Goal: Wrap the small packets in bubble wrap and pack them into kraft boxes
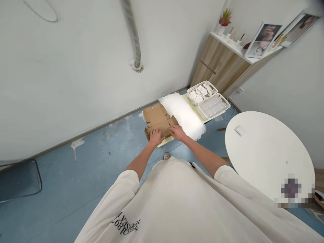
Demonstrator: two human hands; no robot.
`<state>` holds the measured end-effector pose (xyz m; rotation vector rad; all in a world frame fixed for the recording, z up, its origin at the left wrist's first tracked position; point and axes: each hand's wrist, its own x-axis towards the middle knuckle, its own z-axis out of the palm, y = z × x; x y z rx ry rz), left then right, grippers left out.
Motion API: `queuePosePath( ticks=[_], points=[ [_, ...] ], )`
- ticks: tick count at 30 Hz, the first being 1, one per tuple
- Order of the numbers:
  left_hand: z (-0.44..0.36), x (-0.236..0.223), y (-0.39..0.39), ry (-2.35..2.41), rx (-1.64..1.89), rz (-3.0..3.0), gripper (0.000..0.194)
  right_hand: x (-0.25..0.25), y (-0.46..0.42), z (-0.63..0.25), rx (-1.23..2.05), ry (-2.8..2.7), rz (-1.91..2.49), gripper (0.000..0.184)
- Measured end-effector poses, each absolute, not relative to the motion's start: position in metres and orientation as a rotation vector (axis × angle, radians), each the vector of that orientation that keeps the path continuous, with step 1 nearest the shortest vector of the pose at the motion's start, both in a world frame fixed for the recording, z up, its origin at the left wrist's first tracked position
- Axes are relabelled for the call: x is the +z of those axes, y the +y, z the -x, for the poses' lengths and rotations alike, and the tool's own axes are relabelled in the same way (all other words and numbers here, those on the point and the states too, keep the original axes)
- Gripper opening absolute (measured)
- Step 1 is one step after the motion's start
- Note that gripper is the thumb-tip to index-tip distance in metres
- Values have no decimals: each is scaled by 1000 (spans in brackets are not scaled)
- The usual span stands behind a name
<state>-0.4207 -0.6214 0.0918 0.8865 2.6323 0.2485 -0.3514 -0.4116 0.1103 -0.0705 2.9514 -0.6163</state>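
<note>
A brown cardboard box (155, 115), partly unfolded with its lid panel lying open toward the wall, rests at the left end of a low table. At its near left edge my left hand (156, 136) has its fingers bent over the cardboard, a ring showing on one finger. My right hand (178, 132) grips the near right side, fingers curled onto the side flap. Both thumbs are hard to make out. Just right of the box, touching it, lies a stack of white packing sheets (183, 114).
Two white plastic baskets stand on the table's right: one basket (189, 98) with small white packets, another basket (202, 115) with clear packs. A round white table (263, 148) is at right. Behind stands a wooden cabinet (217, 60); a folded metal-framed chair (37, 175) is far left.
</note>
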Motion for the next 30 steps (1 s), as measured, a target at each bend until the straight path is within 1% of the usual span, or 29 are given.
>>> queuePosePath(
  ticks=[5, 9, 12, 17, 21, 26, 30],
  points=[
    [427, 86, -633, 2584, 352, -752, 47, 97, -412, 368, -441, 2821, 44, 38],
    [430, 88, -635, 2576, 457, -725, 37, 93, -410, 377, -376, 2797, 31, 33],
    [429, 89, -636, 2602, 475, -750, 30, 93, -415, 380, -280, 2807, 54, 34],
    [424, 86, -640, 2624, 451, -819, 32, 91, -423, 379, -91, 2873, 123, 33],
    [423, 89, -643, 2645, 404, -852, 40, 96, -419, 379, -76, 2959, 275, 34],
    [427, 103, -644, 2714, 339, -863, 35, 116, -413, 379, -101, 3066, 397, 37],
    [430, 120, -643, 2730, 298, -914, 38, 134, -414, 380, -209, 3099, 362, 40]
  ],
)
